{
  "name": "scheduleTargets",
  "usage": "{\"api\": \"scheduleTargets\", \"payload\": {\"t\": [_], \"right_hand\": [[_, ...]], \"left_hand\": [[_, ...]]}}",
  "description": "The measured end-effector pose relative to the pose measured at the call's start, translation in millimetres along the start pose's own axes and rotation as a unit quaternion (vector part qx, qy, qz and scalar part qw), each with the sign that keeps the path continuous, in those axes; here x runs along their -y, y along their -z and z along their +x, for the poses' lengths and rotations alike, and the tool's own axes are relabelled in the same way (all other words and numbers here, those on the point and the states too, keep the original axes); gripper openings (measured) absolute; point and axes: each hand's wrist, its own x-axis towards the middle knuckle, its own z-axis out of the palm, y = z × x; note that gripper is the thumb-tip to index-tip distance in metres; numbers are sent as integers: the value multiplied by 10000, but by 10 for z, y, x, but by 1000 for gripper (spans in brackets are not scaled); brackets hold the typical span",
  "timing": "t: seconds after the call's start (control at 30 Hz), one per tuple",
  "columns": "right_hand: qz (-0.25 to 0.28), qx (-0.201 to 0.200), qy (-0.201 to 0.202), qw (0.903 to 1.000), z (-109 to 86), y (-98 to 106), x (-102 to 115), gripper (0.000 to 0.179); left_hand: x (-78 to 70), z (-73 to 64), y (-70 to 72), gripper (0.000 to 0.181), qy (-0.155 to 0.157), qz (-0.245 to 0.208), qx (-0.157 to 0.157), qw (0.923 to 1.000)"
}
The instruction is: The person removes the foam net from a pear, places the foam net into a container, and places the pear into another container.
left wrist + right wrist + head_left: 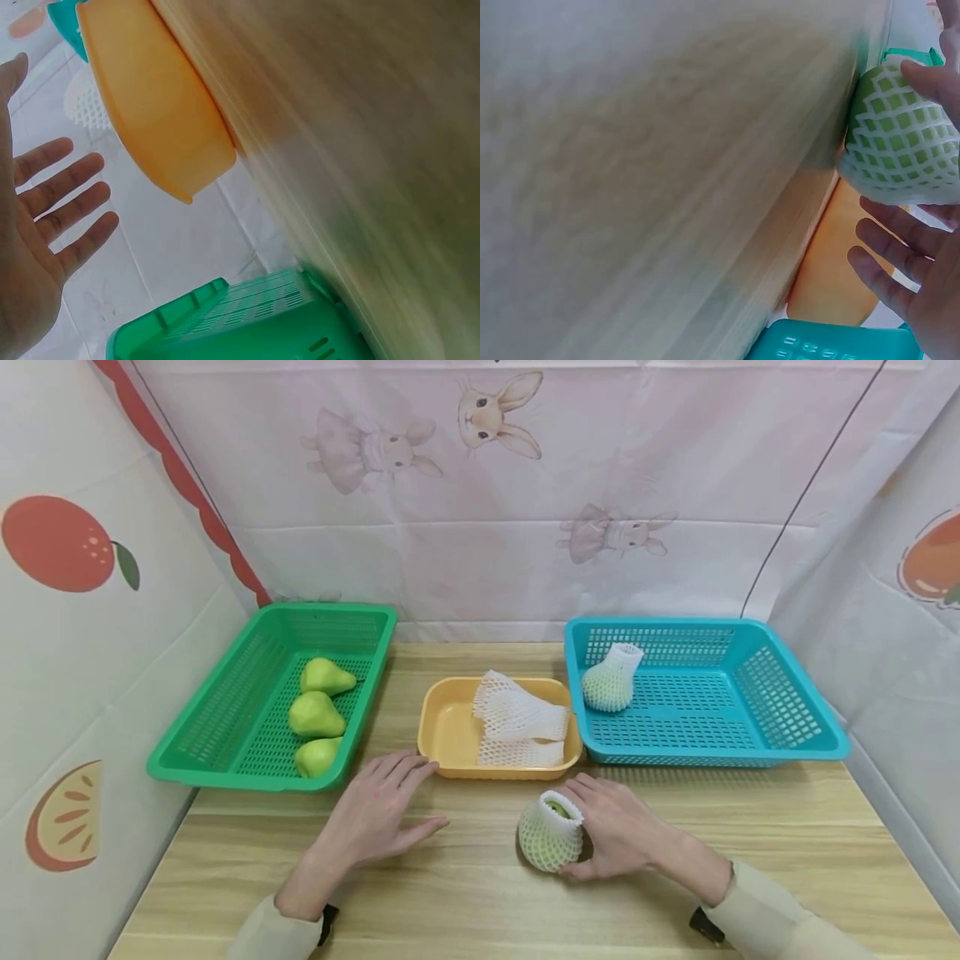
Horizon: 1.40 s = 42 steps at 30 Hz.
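Note:
A green pear in a white foam net sleeve (550,839) stands upright on the table in front of the orange tray. My right hand (618,827) holds it from the right side, thumb near its base and fingers behind it. In the right wrist view, the thumb lies against the netted pear (900,139) and the other fingers are spread beside it. My left hand (378,814) is spread and holds nothing, between the green basket and the orange tray (450,727). Loose white foam nets (521,714) lie in that tray.
At the left, a green basket (213,727) holds three bare pears (317,716). A blue basket (787,693) at the right contains one netted pear (611,681) in its left part. Printed fabric walls (480,568) enclose the wooden table (480,902) at the back and sides.

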Motion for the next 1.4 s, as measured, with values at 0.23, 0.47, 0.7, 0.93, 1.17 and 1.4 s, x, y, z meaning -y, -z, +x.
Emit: {"api": "scheduleTargets", "payload": {"t": [0.23, 0.47, 0.7, 0.93, 1.17, 1.4], "right_hand": [[739, -368, -229, 9963, 21, 49, 14, 88], [1184, -850, -189, 9891, 69, 90, 25, 92], [1874, -1017, -255, 9767, 137, 100, 56, 90], [2567, -1296, -214, 9575, 236, 102, 106, 91], [2828, -1957, 151, 9389, 349, 82, 140, 92], [3014, -2158, 182, 9286, 414, 57, 179, 92]], "left_hand": [[-8, 8, 7, 83, -113, -24, -105, 9999], [-23, 43, 31, 80, -280, 9, -240, 9993], [-103, 122, 61, 81, -467, -184, -361, 9981], [-208, 204, 89, 91, -607, -351, -408, 9967], [-286, 297, 81, 103, -735, -443, -638, 9943], [-337, 389, 70, 106, -814, -413, -830, 9924]]}}
